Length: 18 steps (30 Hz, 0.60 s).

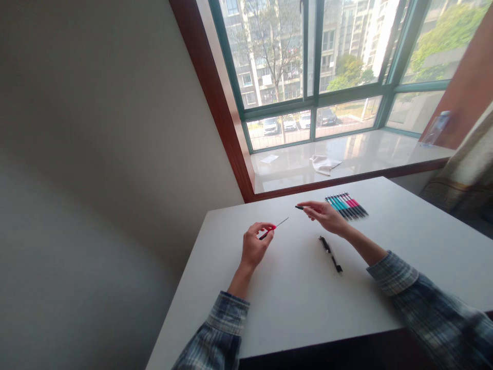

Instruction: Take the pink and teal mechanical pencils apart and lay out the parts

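Observation:
My left hand (254, 243) is raised over the white table (292, 298) and pinches a thin pen refill with a red part (274, 227), its tip pointing up to the right. My right hand (326, 216) hovers a little to the right and pinches a small dark pen piece (299, 207) that points toward the refill; the two are apart. A black pen (330, 253) lies on the table just below my right wrist. A row of several teal, pink and black pens (346, 205) lies behind my right hand.
A glossy window sill (370, 154) runs behind the table, with a crumpled white cloth (324, 164) and a small paper (269, 159) on it. A grey wall fills the left. A patterned curtain (466, 174) hangs at the right edge.

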Available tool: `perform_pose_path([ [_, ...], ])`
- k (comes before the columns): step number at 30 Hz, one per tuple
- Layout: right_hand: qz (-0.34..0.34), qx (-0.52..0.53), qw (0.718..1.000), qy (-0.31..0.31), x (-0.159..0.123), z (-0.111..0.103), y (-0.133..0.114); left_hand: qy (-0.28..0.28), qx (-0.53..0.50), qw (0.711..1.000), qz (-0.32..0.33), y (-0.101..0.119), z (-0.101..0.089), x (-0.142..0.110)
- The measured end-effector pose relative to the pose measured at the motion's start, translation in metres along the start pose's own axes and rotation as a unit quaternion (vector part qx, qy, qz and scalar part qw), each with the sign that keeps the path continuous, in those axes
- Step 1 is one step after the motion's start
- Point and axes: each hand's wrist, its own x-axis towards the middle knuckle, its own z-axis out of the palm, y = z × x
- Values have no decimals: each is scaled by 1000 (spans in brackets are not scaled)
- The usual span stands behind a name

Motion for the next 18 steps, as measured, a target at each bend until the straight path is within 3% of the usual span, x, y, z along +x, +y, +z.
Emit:
perform_pose_path([
  [18, -17, 52, 998, -16, -1, 4, 2, 1, 18, 1000, 15, -2, 5, -3],
])
